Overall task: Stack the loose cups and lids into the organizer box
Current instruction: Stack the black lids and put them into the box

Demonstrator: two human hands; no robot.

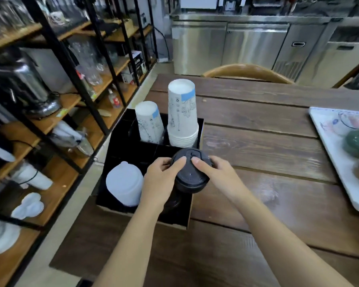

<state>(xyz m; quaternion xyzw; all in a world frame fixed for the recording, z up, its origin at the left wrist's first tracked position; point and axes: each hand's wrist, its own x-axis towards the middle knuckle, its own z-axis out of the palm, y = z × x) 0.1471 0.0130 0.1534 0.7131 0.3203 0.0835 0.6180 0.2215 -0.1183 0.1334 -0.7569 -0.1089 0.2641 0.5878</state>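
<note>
A black organizer box (pixel 112 154) sits at the table's left edge. Its far compartments hold two upside-down stacks of printed white paper cups: a tall one (pixel 182 112) on the right and a shorter one (pixel 149 122) on the left. A stack of white lids (pixel 123 183) fills the near left compartment. Over the near right compartment, a stack of black lids (pixel 192 175) is held from both sides. My left hand (pixel 161 179) grips its left side and my right hand (pixel 218 172) its right side, thumbs on top.
The wooden table (pixel 267 146) stretches to the right. A white tray (pixel 327 146) with green ceramic pieces lies at the right edge. A chair back (pixel 247 71) stands behind the table. Black-framed wooden shelves (pixel 56 112) with glassware and appliances line the left side.
</note>
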